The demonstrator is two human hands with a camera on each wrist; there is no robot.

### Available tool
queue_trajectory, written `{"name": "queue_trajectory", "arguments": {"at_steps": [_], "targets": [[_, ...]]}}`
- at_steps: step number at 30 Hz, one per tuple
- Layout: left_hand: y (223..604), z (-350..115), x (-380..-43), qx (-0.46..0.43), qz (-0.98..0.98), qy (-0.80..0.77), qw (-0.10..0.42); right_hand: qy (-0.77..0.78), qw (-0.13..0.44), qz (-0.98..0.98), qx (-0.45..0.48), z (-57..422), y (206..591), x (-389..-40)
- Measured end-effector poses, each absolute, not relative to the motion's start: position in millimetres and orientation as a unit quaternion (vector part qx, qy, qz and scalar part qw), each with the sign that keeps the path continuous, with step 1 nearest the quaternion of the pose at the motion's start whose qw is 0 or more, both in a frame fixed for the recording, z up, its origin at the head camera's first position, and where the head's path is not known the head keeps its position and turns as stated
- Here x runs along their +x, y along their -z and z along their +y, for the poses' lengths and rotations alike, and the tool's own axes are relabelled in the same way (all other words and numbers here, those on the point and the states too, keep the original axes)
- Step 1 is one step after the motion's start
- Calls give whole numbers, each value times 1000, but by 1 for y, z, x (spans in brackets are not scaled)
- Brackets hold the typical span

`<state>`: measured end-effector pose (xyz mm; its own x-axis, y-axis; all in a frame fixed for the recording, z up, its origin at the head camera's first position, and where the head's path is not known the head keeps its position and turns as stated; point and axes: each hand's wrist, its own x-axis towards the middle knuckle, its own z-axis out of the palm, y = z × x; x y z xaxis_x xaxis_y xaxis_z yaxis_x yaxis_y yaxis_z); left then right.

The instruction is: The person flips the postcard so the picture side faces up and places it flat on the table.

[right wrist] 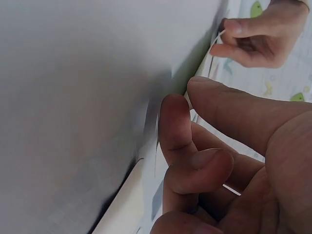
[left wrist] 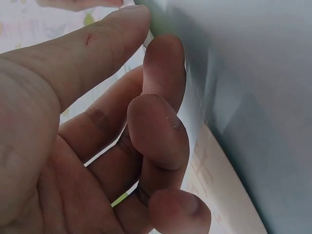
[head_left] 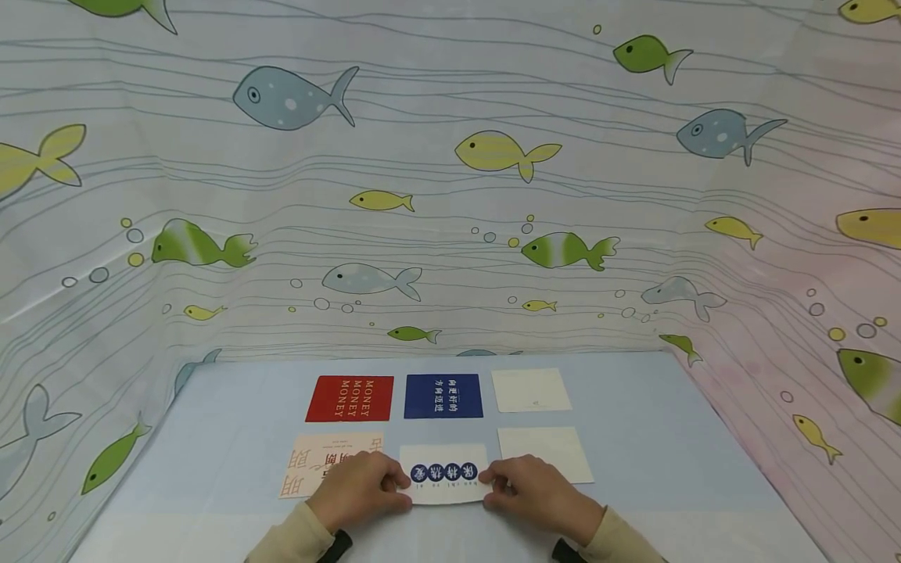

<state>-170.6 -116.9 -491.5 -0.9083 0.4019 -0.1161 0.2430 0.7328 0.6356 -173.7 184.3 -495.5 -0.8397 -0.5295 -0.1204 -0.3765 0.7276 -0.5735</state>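
In the head view, both hands pinch a white card (head_left: 445,474) at its near corners, thumb and fingertips on its edge. The card bears a row of dark blue circles with white characters, and its near edge bows slightly. My left hand (head_left: 360,489) has the left corner and overlaps a peach card (head_left: 304,461) with orange lettering. On the right corner is my right hand (head_left: 542,496), in front of a blank cream card (head_left: 547,450). The right wrist view shows the left hand (right wrist: 261,41) beyond, the card's thin edge between thumb and finger.
A back row holds a red card (head_left: 349,399) printed MONEY, a blue card (head_left: 443,396) with white characters and a cream card (head_left: 531,389). All lie on a pale blue table (head_left: 633,438). A fish-patterned sheet (head_left: 436,164) encloses its back and sides.
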Motion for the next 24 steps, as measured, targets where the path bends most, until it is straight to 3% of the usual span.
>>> {"name": "queue_trajectory", "arguments": {"at_steps": [24], "targets": [[491, -116, -182, 154, 937, -299, 96, 252, 132, 929, -238, 175, 491, -189]]}}
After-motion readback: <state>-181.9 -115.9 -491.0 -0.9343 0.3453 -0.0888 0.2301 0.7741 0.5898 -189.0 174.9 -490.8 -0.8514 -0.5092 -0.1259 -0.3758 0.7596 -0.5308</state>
